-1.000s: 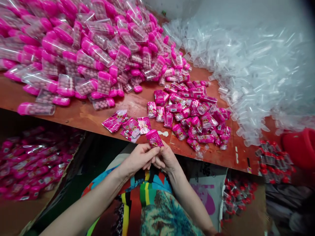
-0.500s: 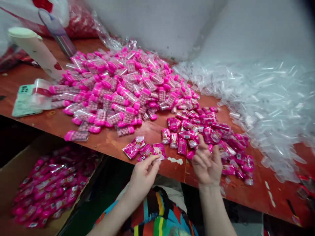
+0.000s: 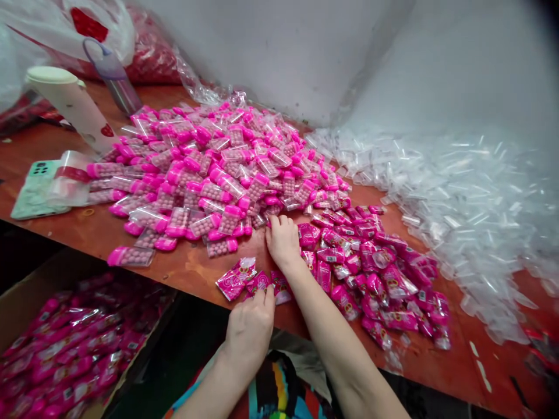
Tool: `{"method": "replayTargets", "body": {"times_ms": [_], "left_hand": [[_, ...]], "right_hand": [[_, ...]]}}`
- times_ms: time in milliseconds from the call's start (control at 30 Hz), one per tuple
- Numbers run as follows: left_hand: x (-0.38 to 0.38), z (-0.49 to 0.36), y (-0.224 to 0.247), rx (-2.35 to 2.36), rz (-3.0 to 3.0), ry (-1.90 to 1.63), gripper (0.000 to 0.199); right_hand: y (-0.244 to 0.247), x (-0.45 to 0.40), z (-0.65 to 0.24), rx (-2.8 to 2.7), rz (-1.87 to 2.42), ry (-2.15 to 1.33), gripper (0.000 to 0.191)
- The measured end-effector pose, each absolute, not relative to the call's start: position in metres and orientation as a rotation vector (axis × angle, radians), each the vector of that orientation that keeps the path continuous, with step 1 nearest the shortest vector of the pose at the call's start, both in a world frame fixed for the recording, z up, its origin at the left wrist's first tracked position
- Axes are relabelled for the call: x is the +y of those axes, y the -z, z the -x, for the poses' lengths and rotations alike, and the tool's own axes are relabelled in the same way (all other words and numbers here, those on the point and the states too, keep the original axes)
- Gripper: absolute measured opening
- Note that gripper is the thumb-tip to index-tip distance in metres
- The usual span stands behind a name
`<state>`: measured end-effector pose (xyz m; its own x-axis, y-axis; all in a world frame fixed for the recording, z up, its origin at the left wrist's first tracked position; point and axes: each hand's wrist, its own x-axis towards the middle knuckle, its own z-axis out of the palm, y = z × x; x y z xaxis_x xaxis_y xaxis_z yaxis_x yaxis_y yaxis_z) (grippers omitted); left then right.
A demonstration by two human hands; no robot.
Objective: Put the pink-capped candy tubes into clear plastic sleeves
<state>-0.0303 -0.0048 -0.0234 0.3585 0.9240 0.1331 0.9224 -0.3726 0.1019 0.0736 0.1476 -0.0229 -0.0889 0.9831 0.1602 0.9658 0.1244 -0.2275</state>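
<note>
My left hand is at the table's front edge, its fingertips pressed together on a flat pink packet; whether it pinches something there is hidden. Beside it lie more flat packets. Farther forward, my right hand reaches to the near edge of the heap of clear containers with pink caps and pink balls. Its fingers curl down at the heap, and what they touch is hidden. Right of my right wrist is a pile of wrapped pink packs.
Empty clear containers cover the right of the red table. A phone, a white tumbler and a grey bottle stand or lie at left. A carton of wrapped packs is below. Plastic bags lie behind.
My right hand has moved left and forward from above the wrapped pile to the container heap. My left hand has shifted slightly down and left. Another wrapped pack now shows at the pile's near side.
</note>
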Motion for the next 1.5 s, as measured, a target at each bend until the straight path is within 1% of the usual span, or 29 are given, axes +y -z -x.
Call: {"method": "replayTargets", "body": {"times_ms": [67, 167, 267, 367, 433, 533, 633, 700, 800, 867, 933, 1000, 1100, 1133, 1233, 1300, 1333, 1400, 1500], "left_hand": [[-0.004, 0.029, 0.02, 1.73, -2.557, -0.274, 0.031], [-0.005, 0.025, 0.018, 1.666, -2.516, -0.206, 0.037], [-0.007, 0.019, 0.02, 1.594, -2.528, -0.07, 0.044], [-0.009, 0.014, 0.021, 1.583, -2.541, -0.058, 0.049], [-0.011, 0.012, 0.022, 1.568, -2.559, -0.104, 0.047], [-0.015, 0.011, 0.023, 1.55, -2.567, -0.173, 0.04], [-0.018, 0.012, 0.025, 1.599, -2.521, -0.302, 0.034], [-0.021, 0.014, 0.026, 1.601, -2.498, -0.418, 0.034], [-0.026, 0.015, 0.028, 1.49, -2.528, -0.535, 0.036], [-0.031, 0.014, 0.029, 1.383, -2.525, -0.59, 0.038], [-0.035, 0.011, 0.028, 1.315, -2.429, -0.656, 0.037], [-0.038, 0.007, 0.024, 1.348, -2.19, -0.747, 0.037], [-0.037, -0.001, 0.016, 1.378, -1.606, -0.833, 0.046], [-0.036, -0.003, 0.015, 1.311, -1.423, -0.831, 0.044], [-0.032, -0.008, 0.013, 1.097, -1.109, -0.826, 0.026], [-0.032, -0.011, 0.014, 1.103, -1.001, -0.851, 0.019], [-0.033, -0.011, 0.014, 1.138, -0.941, -0.859, 0.02], [-0.037, -0.014, 0.014, 1.201, -0.815, -0.855, 0.029], [-0.04, -0.017, 0.014, 1.246, -0.72, -0.865, 0.041]], "right_hand": [[0.022, 0.136, -0.081, -2.077, 1.825, -0.13, 0.028], [0.011, 0.111, -0.108, -1.802, 1.607, -0.3, 0.025], [-0.002, 0.08, -0.141, -1.349, 1.47, -0.632, 0.023], [-0.009, 0.044, -0.168, -0.88, 1.345, -0.963, 0.02], [-0.007, 0.016, -0.177, -0.68, 1.254, -1.14, 0.018], [0.002, -0.022, -0.182, -0.515, 1.173, -1.328, 0.019], [0.012, -0.048, -0.177, -0.356, 1.131, -1.374, 0.023], [0.016, -0.054, -0.171, -0.306, 1.118, -1.418, 0.026], [0.018, -0.051, -0.16, -0.371, 1.162, -1.491, 0.027], [0.018, -0.045, -0.155, -0.47, 1.239, -1.504, 0.032], [0.018, -0.041, -0.153, -0.594, 1.321, -1.471, 0.031], [0.02, -0.041, -0.156, -0.708, 1.381, -1.408, 0.028], [0.02, -0.045, -0.164, -0.81, 1.417, -1.369, 0.03], [0.019, -0.047, -0.166, -0.843, 1.419, -1.392, 0.028], [0.016, -0.052, -0.169, -0.925, 1.385, -1.438, 0.018], [0.016, -0.054, -0.167, -0.959, 1.368, -1.439, 0.018], [0.018, -0.055, -0.165, -0.962, 1.378, -1.432, 0.019], [0.023, -0.056, -0.16, -0.905, 1.433, -1.404, 0.02], [0.03, -0.056, -0.151, -0.728, 1.491, -1.331, 0.028]]}}
